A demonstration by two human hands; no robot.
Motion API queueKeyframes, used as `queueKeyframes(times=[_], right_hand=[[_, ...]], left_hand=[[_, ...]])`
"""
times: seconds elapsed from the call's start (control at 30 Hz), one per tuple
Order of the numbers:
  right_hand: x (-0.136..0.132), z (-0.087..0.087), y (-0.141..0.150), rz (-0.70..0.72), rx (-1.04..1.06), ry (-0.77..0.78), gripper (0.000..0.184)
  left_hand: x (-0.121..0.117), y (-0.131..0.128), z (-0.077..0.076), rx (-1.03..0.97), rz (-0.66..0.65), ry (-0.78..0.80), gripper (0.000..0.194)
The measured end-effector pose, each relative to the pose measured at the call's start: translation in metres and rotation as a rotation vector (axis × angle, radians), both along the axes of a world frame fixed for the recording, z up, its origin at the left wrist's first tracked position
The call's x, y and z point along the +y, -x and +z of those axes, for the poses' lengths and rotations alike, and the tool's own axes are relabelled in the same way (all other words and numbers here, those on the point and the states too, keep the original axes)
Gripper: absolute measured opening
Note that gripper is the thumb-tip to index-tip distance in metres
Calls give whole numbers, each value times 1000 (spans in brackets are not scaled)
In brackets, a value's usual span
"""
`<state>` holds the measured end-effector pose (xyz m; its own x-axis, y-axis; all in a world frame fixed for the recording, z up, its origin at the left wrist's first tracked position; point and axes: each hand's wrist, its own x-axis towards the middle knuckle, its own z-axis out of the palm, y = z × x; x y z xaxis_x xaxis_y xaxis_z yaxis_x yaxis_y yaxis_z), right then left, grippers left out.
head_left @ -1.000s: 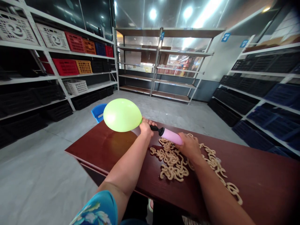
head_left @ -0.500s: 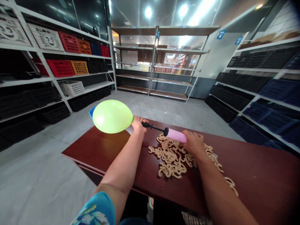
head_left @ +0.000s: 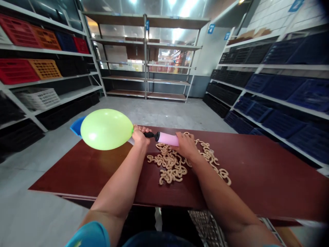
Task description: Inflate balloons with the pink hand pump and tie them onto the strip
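Pushed in since a moment ago: pink hand pump (head_left: 168, 139), gripped by right hand (head_left: 186, 145). Left hand (head_left: 140, 135) pinching green balloon (head_left: 106, 129) neck; light, fragile, probably best held there.

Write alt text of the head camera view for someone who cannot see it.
A person's left hand pinches the neck of an inflated green balloon on a pink hand pump gripped by the right hand, above a tan pile of loops on a dark red table.
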<state>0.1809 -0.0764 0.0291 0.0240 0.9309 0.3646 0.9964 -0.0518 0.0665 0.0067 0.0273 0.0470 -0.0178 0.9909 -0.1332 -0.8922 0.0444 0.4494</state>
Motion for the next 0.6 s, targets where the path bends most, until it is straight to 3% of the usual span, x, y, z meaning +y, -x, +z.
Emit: queueKeyframes(times=[0.1, 0.2, 0.33, 0.5, 0.6], right_hand=[[-5, 7, 7, 4, 10, -44, 70], [-12, 17, 25, 97, -5, -132, 79], [-19, 24, 47, 249, -19, -120, 62], [-20, 21, 45, 281, 22, -70, 42], [-21, 22, 30, 273, 37, -43, 41]], left_hand=[[0, 0, -1, 5, -1, -2, 31], [-5, -4, -1, 8, -39, 12, 33], [-17, -17, -1, -19, -121, 29, 35], [-20, -24, -5, 11, -243, 52, 33], [-6, -14, -11, 128, -125, 58, 31]])
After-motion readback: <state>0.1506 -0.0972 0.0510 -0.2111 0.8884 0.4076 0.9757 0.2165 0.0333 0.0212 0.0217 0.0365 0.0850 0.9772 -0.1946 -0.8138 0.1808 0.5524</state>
